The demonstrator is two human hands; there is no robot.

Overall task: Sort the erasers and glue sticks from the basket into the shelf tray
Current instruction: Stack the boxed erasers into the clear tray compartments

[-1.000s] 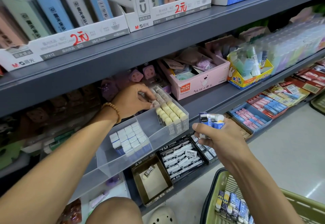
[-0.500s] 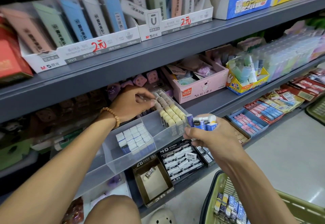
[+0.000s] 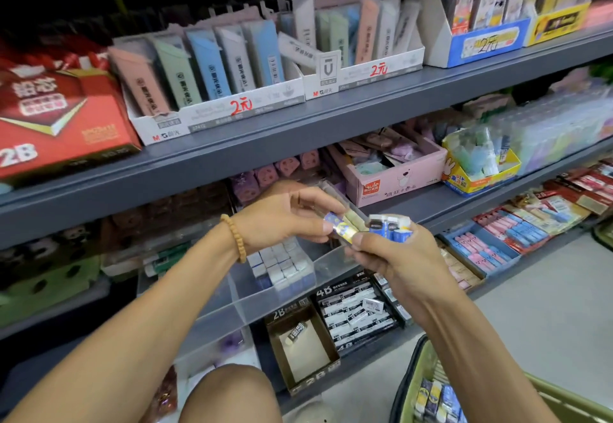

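Both my hands meet over the clear tray [image 3: 335, 261] on the middle shelf [image 3: 298, 144]. My left hand [image 3: 282, 220], beaded bracelet [image 3: 236, 238] at the wrist, pinches one end of a blue-and-yellow eraser [image 3: 340, 228] between thumb and fingertips. My right hand [image 3: 394, 256] grips a small bundle of erasers [image 3: 389, 225], blue, white and black wrappers showing above the fingers, and its thumb touches the other end of that single eraser. So the piece sits between the two hands, just above the tray's front wall.

In the tray, one compartment holds a tight block of white-and-blue erasers [image 3: 282, 265]; the compartment behind it holds a row of pale yellow pieces [image 3: 353, 217], mostly hidden by my hands. I cannot tell whether those are erasers or glue sticks.

Down at the lower right, the green basket [image 3: 414, 376] sits on the floor with more wrapped erasers [image 3: 438, 401] lying inside. On the shelf below the tray, black 4B boxes [image 3: 358, 313] and a brown 2B box [image 3: 302, 349] stand side by side.
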